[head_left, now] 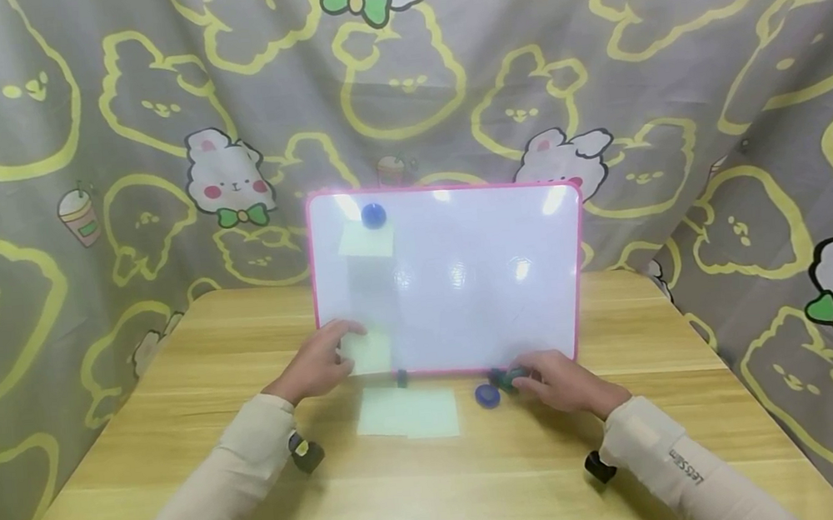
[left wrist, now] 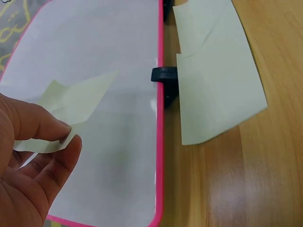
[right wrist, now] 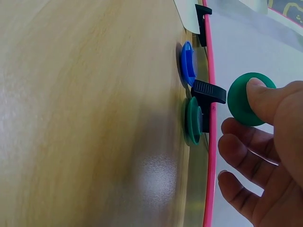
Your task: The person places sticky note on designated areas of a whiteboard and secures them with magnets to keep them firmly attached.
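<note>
A whiteboard (head_left: 482,312) with a pink frame stands upright on the table. My left hand (head_left: 316,360) pinches a pale yellow-green paper note (left wrist: 83,99) between thumb and fingers, in front of the board's lower left. The note bends in the grip. Near the lower right edge, my right hand (right wrist: 279,142) pinches a round green magnet (right wrist: 240,104) between thumb and index finger, other fingers loosely curled. Below it, a second green magnet (right wrist: 193,120) and a blue magnet (right wrist: 188,64) lie on the table. Another blue magnet (head_left: 374,215) sits over a note (head_left: 365,241) at the board's upper left.
Overlapping pale paper notes (head_left: 409,413) lie on the wooden table (head_left: 380,506) before the board. Black stand clips (left wrist: 164,75) grip the board's bottom edge. A patterned curtain (head_left: 399,77) hangs behind and at both sides.
</note>
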A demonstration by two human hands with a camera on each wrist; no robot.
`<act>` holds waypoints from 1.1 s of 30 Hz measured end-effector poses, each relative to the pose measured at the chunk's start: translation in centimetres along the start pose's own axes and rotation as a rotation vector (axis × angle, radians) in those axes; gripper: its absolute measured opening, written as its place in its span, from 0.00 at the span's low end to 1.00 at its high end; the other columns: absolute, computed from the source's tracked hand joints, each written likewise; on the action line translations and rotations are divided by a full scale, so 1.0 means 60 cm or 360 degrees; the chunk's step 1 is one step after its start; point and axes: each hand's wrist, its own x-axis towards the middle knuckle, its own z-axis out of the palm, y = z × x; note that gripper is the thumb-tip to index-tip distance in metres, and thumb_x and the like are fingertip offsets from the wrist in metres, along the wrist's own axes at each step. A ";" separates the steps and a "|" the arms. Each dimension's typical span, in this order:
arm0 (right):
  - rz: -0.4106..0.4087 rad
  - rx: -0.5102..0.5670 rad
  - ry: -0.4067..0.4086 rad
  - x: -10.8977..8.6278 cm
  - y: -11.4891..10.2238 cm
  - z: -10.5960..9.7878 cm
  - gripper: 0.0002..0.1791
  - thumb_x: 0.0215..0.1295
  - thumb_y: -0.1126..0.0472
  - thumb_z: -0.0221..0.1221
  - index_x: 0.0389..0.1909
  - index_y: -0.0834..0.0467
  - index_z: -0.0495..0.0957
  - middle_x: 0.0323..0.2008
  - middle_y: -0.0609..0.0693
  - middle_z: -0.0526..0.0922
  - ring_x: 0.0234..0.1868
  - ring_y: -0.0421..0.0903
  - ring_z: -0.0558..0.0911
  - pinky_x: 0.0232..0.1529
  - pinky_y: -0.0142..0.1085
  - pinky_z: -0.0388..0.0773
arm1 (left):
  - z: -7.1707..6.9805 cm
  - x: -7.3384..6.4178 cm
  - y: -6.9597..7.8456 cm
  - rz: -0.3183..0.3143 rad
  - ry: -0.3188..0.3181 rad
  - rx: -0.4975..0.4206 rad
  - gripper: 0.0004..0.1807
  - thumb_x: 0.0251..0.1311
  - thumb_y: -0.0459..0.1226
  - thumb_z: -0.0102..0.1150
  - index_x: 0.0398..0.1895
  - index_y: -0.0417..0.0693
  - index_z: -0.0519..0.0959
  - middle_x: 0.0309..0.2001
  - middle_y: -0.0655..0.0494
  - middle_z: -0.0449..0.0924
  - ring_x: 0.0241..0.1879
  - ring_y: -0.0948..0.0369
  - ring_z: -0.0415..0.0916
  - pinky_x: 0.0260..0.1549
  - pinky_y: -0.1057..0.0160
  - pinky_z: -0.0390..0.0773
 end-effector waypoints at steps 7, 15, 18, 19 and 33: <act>-0.0001 0.0016 0.0010 0.002 -0.003 -0.003 0.06 0.67 0.64 0.59 0.42 0.57 0.81 0.34 0.44 0.81 0.32 0.38 0.75 0.34 0.34 0.76 | 0.001 0.010 0.013 0.0017 -0.0004 -0.0028 0.28 0.46 0.20 0.56 0.55 0.37 0.73 0.55 0.43 0.73 0.40 0.52 0.72 0.35 0.59 0.77; -0.0027 0.0028 0.0038 0.007 -0.007 -0.008 0.05 0.67 0.63 0.59 0.40 0.57 0.81 0.32 0.44 0.81 0.31 0.38 0.75 0.33 0.34 0.76 | 0.006 0.021 0.022 0.0076 0.0013 -0.0061 0.28 0.44 0.20 0.55 0.55 0.37 0.73 0.55 0.43 0.74 0.39 0.53 0.72 0.35 0.60 0.78; -0.0037 0.0039 0.0051 0.008 -0.009 -0.011 0.04 0.66 0.64 0.59 0.40 0.57 0.80 0.31 0.44 0.80 0.30 0.38 0.75 0.33 0.34 0.76 | 0.008 0.026 0.025 0.0102 0.0032 -0.0053 0.28 0.43 0.19 0.54 0.54 0.36 0.74 0.55 0.43 0.74 0.38 0.53 0.71 0.34 0.60 0.78; -0.0039 0.0044 0.0054 0.009 -0.009 -0.012 0.04 0.66 0.64 0.59 0.40 0.57 0.80 0.31 0.44 0.80 0.30 0.38 0.75 0.33 0.34 0.76 | 0.009 0.028 0.025 0.0114 0.0040 -0.0041 0.28 0.42 0.19 0.54 0.53 0.36 0.74 0.55 0.43 0.75 0.37 0.54 0.71 0.34 0.60 0.78; -0.0037 0.0015 0.0085 0.018 -0.004 -0.016 0.03 0.68 0.61 0.58 0.38 0.55 0.79 0.30 0.46 0.80 0.30 0.38 0.75 0.33 0.34 0.76 | 0.015 0.048 0.047 0.0089 0.0003 -0.0037 0.24 0.44 0.19 0.54 0.49 0.39 0.74 0.51 0.46 0.75 0.34 0.57 0.71 0.36 0.60 0.77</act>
